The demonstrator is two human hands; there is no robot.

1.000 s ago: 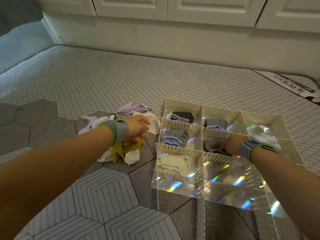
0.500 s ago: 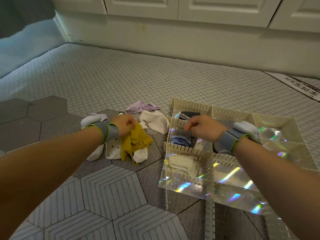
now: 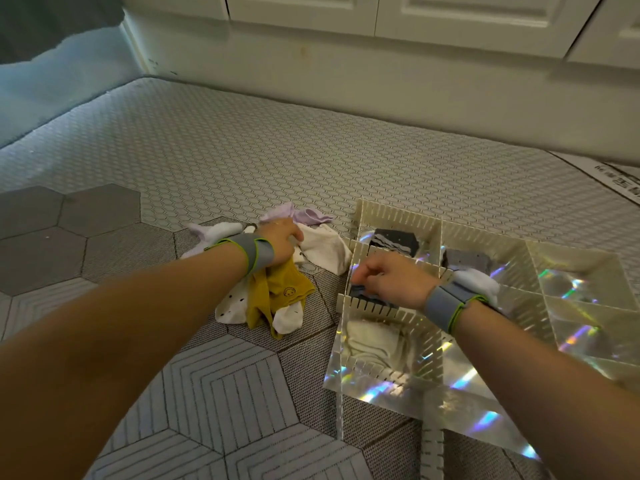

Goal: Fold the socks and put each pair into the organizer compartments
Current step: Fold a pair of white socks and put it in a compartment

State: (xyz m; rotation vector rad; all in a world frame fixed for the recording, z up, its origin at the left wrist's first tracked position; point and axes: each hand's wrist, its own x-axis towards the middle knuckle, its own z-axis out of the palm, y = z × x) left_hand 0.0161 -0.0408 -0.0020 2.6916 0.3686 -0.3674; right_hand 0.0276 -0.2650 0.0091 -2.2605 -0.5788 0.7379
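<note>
- Right hand (image 3: 391, 278): fingers curled, low over the middle-left cell of the organizer (image 3: 398, 216), at the folded blue sock (image 3: 360, 293). Pinch or mere touch, cannot tell.
- Left hand (image 3: 280, 241): fingers bent down into the loose pile, against the cream sock (image 3: 325, 249); grip hidden.
- Pile lies just beside the organizer's left wall: mustard sock (image 3: 280, 289), dotted sock (image 3: 232, 303), lilac sock (image 3: 304, 214).
- Other filled cells: dark sock (image 3: 394, 239) back-left, grey sock (image 3: 464, 261) back-middle, pale pair (image 3: 374, 344) front-left.
- Risk: a lifting right hand may drag the blue sock out unfolded, or the wrist may snag a slotted divider.
- Risk: the tangled pile may yield mismatched socks.
</note>
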